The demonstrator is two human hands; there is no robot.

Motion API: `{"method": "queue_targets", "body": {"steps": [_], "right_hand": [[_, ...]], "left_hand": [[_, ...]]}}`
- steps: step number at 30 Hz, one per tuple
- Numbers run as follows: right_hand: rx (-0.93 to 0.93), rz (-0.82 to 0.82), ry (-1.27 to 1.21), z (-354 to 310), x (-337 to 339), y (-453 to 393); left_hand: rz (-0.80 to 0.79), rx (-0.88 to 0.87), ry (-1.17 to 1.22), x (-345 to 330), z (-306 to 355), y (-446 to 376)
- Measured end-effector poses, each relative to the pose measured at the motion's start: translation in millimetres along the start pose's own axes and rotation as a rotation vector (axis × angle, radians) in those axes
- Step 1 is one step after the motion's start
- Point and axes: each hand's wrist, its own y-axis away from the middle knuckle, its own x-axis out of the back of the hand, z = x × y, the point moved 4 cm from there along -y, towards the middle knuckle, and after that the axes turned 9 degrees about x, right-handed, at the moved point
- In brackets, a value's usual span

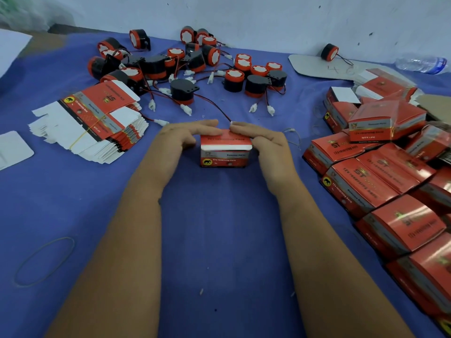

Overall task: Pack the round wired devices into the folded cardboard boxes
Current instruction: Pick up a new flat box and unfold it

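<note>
Your left hand [179,140] and right hand [261,140] clasp the horn box [225,152], fingers curled over its lid. Thin card dents easily; grip its ends lightly.

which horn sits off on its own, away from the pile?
The horn at the far right by the wall, lying on its side on the grey card. All others cluster in the pile at centre-left.
</note>
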Motion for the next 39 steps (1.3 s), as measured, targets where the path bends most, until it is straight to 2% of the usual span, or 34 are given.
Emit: {"method": "queue_targets", "body": {"steps": [2,4,6,12,18,22,26,30,34,39], "right_hand": [[-0.009,-0.109,-0.029,0.9,5.7,1.5],[-0.024,-0.232,0.033,1.7,9.4,4.0],[-0.011,-0.28,0.143,4.2,11.8,5.5],[0.089,-0.2,0.33,5.8,9.8,2.8],[0.12,-0.161,0.349,5.7,9.0,0.3],[0.157,-0.085,0.374,2.6,8.7,1.2],[0.137,-0.112,0.352,2.4,6.2,3.1],[0.3,0.055,0.526,-6.6,0.4,3.3],[0.41,0.133,0.658,-12.5,-6.3,4.1],[0.425,0.14,0.668,-14.3,-4.8,6.3]], "left_hand": [[-0.075,0.015,-0.168,-2.8,0.0,-1.5],[0.045,-0.13,-0.168,-5.9,0.6,11.2],[0.086,-0.168,-0.157,-6.7,-1.6,18.6],[0.107,-0.195,-0.125,-6.6,-2.5,8.4],[0.116,-0.172,-0.066,-7.5,-0.7,7.6],[0.181,-0.201,-0.071,-7.2,2.4,10.4],[0.161,-0.234,-0.084,-8.3,2.4,11.9],[0.287,-0.292,-0.033,-10.4,4.9,12.8],[0.387,-0.355,-0.149,-13.5,7.6,14.2],[0.245,-0.261,-0.105,-10.8,3.1,15.2]]}}
